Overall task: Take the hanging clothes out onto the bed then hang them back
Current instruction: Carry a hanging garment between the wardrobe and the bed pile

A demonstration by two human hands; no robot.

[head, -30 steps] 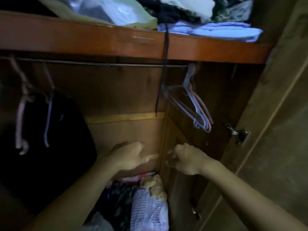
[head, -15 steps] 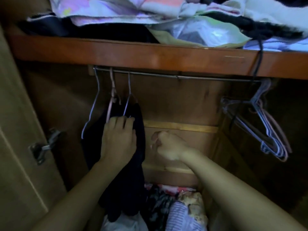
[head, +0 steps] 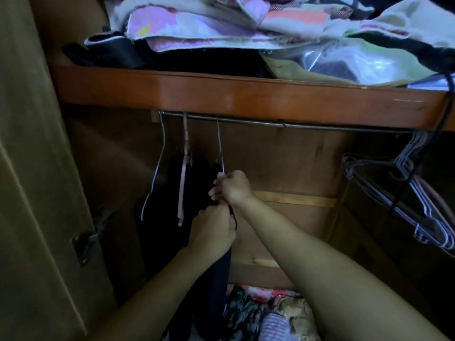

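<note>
While no writing shows, both hands (head: 222,210) grip the dark garment (head: 216,271).

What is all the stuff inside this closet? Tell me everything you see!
shelf: one, reddish-brown wood, across the top.
folded clothes and blankets: a pile, pastel and dark, on the shelf.
plastic bag: one, clear, on the shelf at right.
rail: one, metal, under the shelf.
hangers at left: three, pale blue and pink, on the rail.
dark clothes: count unclear, black, hanging at left.
empty hangers: a bunch, pale blue and pink, at the rail's right end.
cord: one, black, dangling at right.
patterned clothes: a heap, mixed colours, on the closet floor.
door hinge: one, metal, at left.
left hand: grips the dark clothes.
right hand: holds a hanger's wire.
</note>
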